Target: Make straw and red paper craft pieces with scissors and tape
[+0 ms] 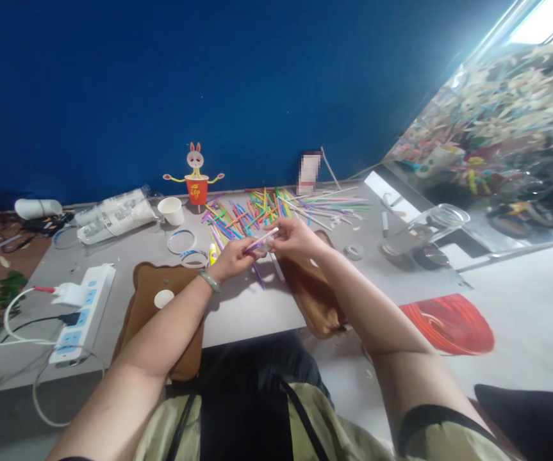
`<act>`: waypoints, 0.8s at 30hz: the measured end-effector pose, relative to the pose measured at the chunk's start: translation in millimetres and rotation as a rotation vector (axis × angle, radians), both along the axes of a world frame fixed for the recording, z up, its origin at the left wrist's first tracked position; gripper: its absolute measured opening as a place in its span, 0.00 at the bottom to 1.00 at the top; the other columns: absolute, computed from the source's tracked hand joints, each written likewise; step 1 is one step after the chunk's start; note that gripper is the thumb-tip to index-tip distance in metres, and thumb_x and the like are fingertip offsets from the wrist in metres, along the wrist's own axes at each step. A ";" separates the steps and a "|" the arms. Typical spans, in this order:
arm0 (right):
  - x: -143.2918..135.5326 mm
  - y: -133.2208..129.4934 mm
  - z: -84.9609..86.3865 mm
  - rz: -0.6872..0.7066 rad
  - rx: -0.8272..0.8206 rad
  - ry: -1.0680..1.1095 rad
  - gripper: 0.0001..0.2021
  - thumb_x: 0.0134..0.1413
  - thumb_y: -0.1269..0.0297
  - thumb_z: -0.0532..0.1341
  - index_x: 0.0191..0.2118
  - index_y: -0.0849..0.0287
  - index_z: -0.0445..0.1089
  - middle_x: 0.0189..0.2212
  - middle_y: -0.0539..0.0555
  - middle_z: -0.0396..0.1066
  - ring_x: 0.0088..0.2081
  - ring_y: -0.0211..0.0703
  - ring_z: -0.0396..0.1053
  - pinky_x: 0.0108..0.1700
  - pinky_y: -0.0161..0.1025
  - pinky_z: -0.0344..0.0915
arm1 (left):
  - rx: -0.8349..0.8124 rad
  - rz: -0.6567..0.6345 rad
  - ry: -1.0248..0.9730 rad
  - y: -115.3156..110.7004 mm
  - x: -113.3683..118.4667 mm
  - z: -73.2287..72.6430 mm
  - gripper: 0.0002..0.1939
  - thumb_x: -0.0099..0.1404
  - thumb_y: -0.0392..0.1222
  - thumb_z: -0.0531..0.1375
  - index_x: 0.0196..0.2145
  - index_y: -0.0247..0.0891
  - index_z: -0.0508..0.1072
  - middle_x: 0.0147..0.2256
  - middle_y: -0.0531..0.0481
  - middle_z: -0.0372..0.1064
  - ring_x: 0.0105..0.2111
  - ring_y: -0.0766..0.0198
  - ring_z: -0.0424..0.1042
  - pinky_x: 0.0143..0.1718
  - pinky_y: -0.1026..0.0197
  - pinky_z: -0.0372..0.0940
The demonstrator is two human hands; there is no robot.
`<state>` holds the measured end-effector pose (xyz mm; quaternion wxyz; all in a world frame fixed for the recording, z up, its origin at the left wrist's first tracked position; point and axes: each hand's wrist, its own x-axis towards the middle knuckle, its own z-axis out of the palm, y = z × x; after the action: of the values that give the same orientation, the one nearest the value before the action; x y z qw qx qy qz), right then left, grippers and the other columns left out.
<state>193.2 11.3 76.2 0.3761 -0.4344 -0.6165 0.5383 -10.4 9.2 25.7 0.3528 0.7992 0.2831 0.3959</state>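
Observation:
In the middle of the table, my left hand [232,258] is closed around a thin pale purple straw [263,239] that slants up to the right. My right hand [296,237] meets it from the other side, fingers pinched at the same straw. A small translucent piece seems to sit between the hands, too blurred to name. Just behind them lies a heap of coloured straws [247,218]. A yellow tube [213,254] is close to my left hand. Rolls of tape [193,258] lie further left. Another purple straw [258,275] sticks out below my fingers.
Brown pads [144,288] lie on both sides. A rabbit figure in a red cup [196,190], a white paper cup [171,210] and stacked cups [115,218] stand behind. On the left is a power strip [84,314]; on the right, a clear container [430,227].

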 end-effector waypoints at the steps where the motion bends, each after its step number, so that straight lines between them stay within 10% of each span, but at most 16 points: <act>1: 0.2 -0.5 1.2 0.005 -0.006 -0.007 0.20 0.32 0.65 0.72 0.35 0.60 0.67 0.17 0.44 0.69 0.20 0.36 0.70 0.24 0.30 0.65 | -0.003 -0.003 0.001 -0.4 0.3 0.6 0.11 0.63 0.40 0.60 0.42 0.33 0.76 0.30 0.51 0.73 0.27 0.68 0.68 0.30 0.67 0.61; 24: -6.1 -5.3 5.4 -0.028 -0.077 -0.050 0.16 0.32 0.70 0.66 0.32 0.58 0.63 0.15 0.42 0.68 0.17 0.35 0.69 0.20 0.28 0.62 | 0.011 0.022 0.066 -2.2 1.4 1.1 0.09 0.63 0.42 0.59 0.37 0.34 0.74 0.29 0.50 0.72 0.28 0.66 0.69 0.30 0.65 0.61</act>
<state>187.1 6.0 81.5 0.3514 -0.4705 -0.5984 0.5451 -9.0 7.0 26.7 0.3344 0.8106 0.3012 0.3748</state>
